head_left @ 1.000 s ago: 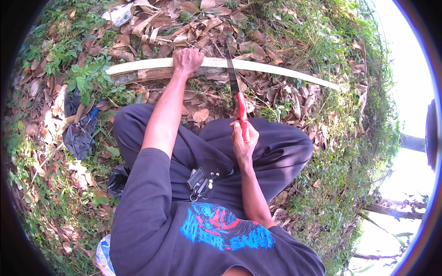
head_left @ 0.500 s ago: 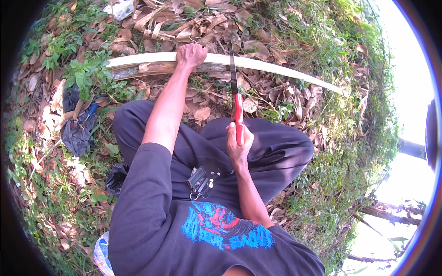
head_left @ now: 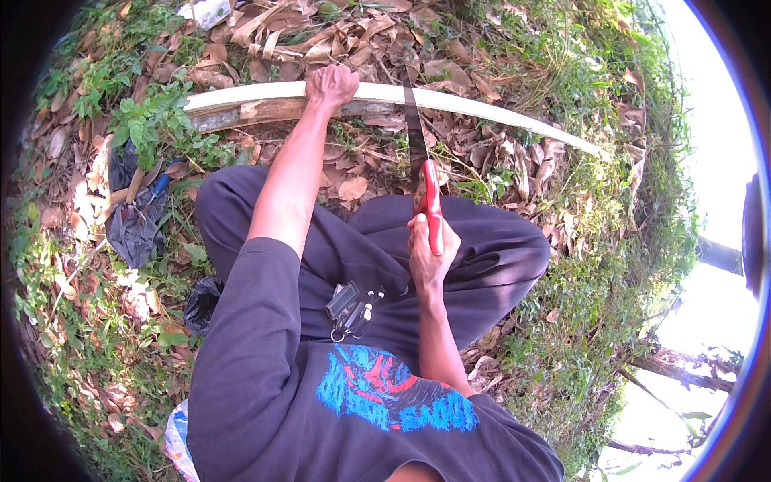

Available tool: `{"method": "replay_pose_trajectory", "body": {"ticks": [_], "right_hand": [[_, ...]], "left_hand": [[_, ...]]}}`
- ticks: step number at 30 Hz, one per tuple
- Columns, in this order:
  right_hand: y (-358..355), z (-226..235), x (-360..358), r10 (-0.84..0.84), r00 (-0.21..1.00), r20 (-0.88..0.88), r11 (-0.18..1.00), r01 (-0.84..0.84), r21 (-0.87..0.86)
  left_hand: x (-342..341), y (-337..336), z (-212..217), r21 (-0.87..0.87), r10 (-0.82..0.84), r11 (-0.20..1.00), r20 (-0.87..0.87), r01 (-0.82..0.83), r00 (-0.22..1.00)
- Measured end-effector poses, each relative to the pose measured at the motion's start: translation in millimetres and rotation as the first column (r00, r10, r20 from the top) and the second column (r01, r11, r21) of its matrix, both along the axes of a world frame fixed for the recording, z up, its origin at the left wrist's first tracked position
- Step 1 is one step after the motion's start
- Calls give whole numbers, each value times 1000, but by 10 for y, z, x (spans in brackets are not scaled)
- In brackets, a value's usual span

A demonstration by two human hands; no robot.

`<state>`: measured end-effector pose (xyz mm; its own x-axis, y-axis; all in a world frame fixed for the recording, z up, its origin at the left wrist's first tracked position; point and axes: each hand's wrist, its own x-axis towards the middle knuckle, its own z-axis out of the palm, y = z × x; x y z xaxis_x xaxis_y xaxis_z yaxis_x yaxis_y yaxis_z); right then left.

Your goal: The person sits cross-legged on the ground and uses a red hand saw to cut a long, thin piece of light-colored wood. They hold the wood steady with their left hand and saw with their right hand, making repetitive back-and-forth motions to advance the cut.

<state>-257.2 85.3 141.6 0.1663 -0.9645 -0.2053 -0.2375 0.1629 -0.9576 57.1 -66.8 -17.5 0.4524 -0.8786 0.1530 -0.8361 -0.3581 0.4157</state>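
A long pale wooden strip [head_left: 466,106] lies crosswise in front of me, its left part resting on a weathered piece of wood [head_left: 277,110]. My left hand [head_left: 332,86] is closed over the strip left of its middle. In my right hand [head_left: 434,241] is a handsaw [head_left: 417,132], gripped by its red handle, with the blade pointing away from me. The dark blade crosses the strip to the right of my left hand, its tip beyond the far edge. Whether the teeth have cut into the wood cannot be made out.
Dry leaves [head_left: 353,189] and green plants cover the ground. At the left lies a black plastic bag [head_left: 132,233] with tools on it, one blue-handled [head_left: 163,185]. A bunch of keys [head_left: 347,313] hangs at my lap, between my crossed legs. White plastic [head_left: 207,11] lies at the far left.
The saw and my right hand have shifted slightly right, and the blade now tilts and shows more of its flat side. My left hand stays on the strip.
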Motion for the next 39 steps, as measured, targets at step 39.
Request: {"method": "replay_pose_trajectory", "body": {"ticks": [39], "right_hand": [[-32, 286, 162, 41, 997, 62, 991, -48, 121]], "left_hand": [[29, 12, -158, -16, -52, 998, 54, 53, 997]]}}
